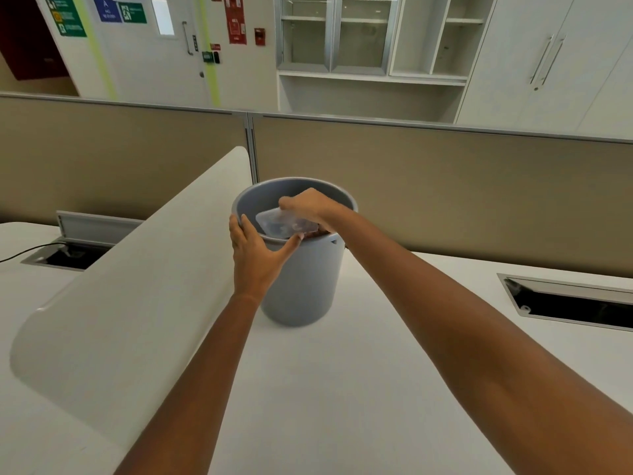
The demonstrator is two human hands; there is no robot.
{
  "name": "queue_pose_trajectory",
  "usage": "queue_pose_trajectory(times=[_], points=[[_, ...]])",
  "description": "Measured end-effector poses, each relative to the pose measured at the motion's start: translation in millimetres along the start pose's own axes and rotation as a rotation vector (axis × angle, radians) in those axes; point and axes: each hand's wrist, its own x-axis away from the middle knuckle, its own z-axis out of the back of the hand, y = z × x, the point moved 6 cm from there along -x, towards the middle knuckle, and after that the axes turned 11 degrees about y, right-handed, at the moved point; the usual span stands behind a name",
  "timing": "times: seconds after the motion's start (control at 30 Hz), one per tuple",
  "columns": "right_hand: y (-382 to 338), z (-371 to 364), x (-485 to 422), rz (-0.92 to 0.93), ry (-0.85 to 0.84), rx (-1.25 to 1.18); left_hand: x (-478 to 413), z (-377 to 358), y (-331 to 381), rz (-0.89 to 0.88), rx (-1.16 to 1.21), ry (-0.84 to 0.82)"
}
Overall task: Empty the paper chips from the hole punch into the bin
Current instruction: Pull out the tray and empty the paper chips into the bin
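A grey round bin [301, 286] stands on the white desk [342, 389] in the middle of the view. My left hand [255, 255] grips its near-left rim, thumb stretched along the front edge. My right hand [308, 205] reaches over the bin's mouth and holds the hole punch [284, 223], whose clear plastic base faces up towards me, tilted inside the opening. The punch's body is mostly hidden under that base and my fingers. Paper chips cannot be made out.
A curved white divider panel [137, 303] runs along the left of the bin. Open cable hatches sit in the desk at left [65, 257] and right [575, 306]. Beige partition walls [445, 186] close off the back of the desk.
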Motion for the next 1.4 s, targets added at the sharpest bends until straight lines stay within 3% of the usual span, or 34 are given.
queue_pose_trajectory(times=[0.17, 0.47, 0.57, 0.7, 0.77, 0.93, 1.03, 1.3, 1.4], points=[[16.3, 14.7, -2.6, -0.166, 0.038, -0.394, 1.1, 0.1, -0.9, 0.021, 0.023, 0.0], [24.6, 19.1, 12.1, -0.319, -0.188, -0.854, 1.6, 1.3, 0.1, 0.029, 0.023, -0.002], [23.8, 20.0, 12.5, -0.304, -0.172, -0.83, 2.0, 1.5, 0.6, 0.03, 0.015, -0.005], [20.2, 24.6, 5.5, -0.114, 0.068, -0.389, 1.5, 2.1, 0.1, 0.031, 0.006, -0.015], [18.0, 26.0, 7.9, -0.057, 0.128, -0.327, 1.6, 2.0, -0.1, 0.033, 0.007, -0.029], [35.7, 36.3, 24.8, -0.24, 0.024, -0.939, 4.0, 3.1, -0.2, 0.064, 0.066, -0.05], [53.5, 48.8, 42.0, -0.288, -0.018, -1.162, 15.5, 4.4, 1.9, 0.116, 0.234, -0.022], [144.0, 53.9, 114.2, -0.472, 0.01, -1.409, 114.0, -14.7, -7.6, 0.414, 0.496, 0.097], [183.5, 40.9, 152.0, -0.594, 0.006, -1.502, 171.8, -45.7, -6.1, 0.575, 0.634, -0.139]])
